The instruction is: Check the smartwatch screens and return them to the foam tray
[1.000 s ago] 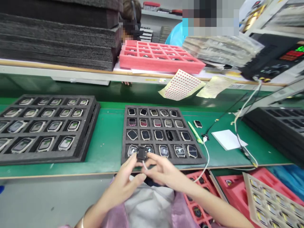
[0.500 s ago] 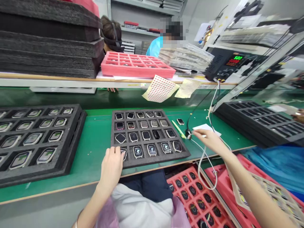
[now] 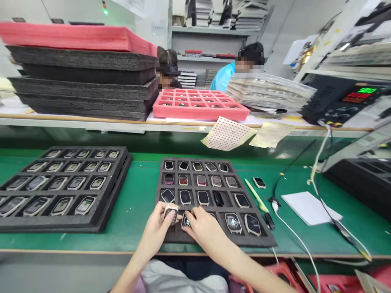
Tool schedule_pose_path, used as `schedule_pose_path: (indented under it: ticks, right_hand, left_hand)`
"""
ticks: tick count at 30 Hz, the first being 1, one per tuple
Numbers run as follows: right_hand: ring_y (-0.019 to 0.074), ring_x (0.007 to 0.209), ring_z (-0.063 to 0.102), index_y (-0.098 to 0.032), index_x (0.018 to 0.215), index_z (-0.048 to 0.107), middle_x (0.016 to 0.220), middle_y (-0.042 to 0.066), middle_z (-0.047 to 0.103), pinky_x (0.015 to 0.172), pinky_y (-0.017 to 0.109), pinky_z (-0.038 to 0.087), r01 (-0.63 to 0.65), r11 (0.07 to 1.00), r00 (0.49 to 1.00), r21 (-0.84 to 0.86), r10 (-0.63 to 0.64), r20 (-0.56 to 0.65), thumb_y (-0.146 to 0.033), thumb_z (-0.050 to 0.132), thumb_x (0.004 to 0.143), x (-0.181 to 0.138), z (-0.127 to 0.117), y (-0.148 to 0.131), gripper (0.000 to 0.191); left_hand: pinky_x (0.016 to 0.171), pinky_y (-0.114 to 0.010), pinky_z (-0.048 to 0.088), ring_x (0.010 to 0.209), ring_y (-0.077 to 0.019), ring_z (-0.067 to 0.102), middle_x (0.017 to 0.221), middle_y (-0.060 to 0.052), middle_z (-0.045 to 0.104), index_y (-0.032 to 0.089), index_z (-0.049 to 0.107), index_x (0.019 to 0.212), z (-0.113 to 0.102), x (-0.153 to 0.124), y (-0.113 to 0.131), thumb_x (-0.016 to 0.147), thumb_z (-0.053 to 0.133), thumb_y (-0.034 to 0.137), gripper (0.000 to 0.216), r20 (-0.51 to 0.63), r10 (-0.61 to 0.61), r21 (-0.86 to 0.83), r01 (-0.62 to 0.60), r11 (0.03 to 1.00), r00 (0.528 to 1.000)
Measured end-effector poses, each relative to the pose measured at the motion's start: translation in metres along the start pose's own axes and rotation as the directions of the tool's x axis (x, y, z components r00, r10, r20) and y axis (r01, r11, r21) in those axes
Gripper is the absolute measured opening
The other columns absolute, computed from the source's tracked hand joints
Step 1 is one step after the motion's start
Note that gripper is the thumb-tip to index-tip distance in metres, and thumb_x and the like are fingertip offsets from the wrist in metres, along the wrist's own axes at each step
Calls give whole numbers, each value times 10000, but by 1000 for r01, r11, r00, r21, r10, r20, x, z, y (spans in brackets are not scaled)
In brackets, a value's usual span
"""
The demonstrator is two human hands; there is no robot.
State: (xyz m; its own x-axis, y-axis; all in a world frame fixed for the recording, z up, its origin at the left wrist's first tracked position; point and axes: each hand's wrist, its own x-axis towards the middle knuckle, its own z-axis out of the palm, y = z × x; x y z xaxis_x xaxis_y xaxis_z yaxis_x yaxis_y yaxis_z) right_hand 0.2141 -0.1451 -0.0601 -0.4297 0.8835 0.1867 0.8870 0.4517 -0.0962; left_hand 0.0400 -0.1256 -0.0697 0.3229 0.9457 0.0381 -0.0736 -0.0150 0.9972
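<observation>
My left hand [image 3: 157, 223] is closed round a smartwatch [image 3: 171, 214] with a light case, raised just above the front left corner of a black foam tray [image 3: 220, 241]. Right beside it, my right hand [image 3: 203, 224] has its thumb and fingers closed on another smartwatch [image 3: 185, 221], at the tray's front row. Whether that second watch is lifted from its slot I cannot tell. Several more watches, such as a lit one [image 3: 233, 223] and a dark-faced one [image 3: 252, 225], lie in the slots. My right hand hides part of the front row.
Left stands a second black foam tray [image 3: 105, 221] of watches. Right of the middle tray lie a green pen [image 3: 255, 195], a single watch [image 3: 259, 182], white paper [image 3: 310, 208] and a white cable [image 3: 295, 234]. A shelf edge [image 3: 122, 123] crosses behind, bearing foam stacks and a power supply [image 3: 342, 99].
My right hand has left the white cable and come left to the tray's front row. My left hand now holds a watch up from the corner. The camera view has shifted.
</observation>
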Motion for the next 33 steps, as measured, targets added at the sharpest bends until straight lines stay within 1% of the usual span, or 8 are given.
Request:
schedule_pose_path:
  ticks: [5,10,13,15,18,22,28,33]
  right_hand:
    - [191,753,615,-206,1004,641,874,32,571,676,294,525,-152,836,981,528,194,-25,-216,701,807,-2,13,14,206]
    - [184,751,581,-195,843,674,862,49,570,621,270,504,-127,546,960,828,279,-37,-308,634,857,-5,10,26,121]
    - [215,852,623,-185,898,638,957,79,608,666,294,543,-145,279,938,949,343,43,-352,624,863,-5,3,35,171]
    - [190,684,639,-168,928,621,858,75,634,491,251,527,-197,101,922,975,358,149,-392,634,850,-5,1,38,237]
    - [94,424,506,-148,1010,621,752,53,647,307,176,361,-260,-21,892,965,378,248,-404,698,795,-4,2,38,343]
    - [73,456,472,-184,1217,566,899,81,671,333,160,350,-282,-138,867,949,387,314,-383,670,825,-5,0,35,452]
    - [104,556,531,-225,1279,534,1023,108,652,378,169,410,-248,-341,905,907,253,342,-390,590,890,-14,5,41,426]
    - [106,590,530,-239,1339,476,1052,116,646,417,174,440,-208,-394,912,895,252,323,-341,602,898,-16,8,43,470]
  left_hand:
    - [715,-274,515,755,-159,659,923,-64,664,166,531,984,13,16,-3,843,621,389,279,-28,-170,-443,140,886,985]
    - [666,-258,492,725,-153,631,841,-44,634,157,553,1061,19,25,-6,796,675,356,353,-18,-195,-496,161,853,981]
    - [627,-240,482,647,-115,579,795,0,568,162,568,972,22,26,-7,761,700,309,290,-40,-187,-413,154,897,981]
    - [584,-222,467,561,-87,539,733,34,533,173,538,950,24,25,-9,752,703,279,279,-57,-165,-321,138,937,985]
    - [504,-194,438,476,-80,510,620,71,501,188,464,965,29,25,-12,786,657,275,277,-33,-161,-207,150,967,986]
    - [399,-155,367,413,-64,474,614,87,474,204,424,977,34,25,-14,786,637,251,290,-58,-189,-96,183,978,980]
    - [413,-145,375,441,-49,474,659,78,468,199,469,990,34,22,-16,780,622,175,261,-71,-153,-11,152,988,986]
    - [429,-165,421,488,-65,506,745,38,526,194,500,1176,35,18,-16,783,653,225,423,-116,-175,-41,171,984,978]
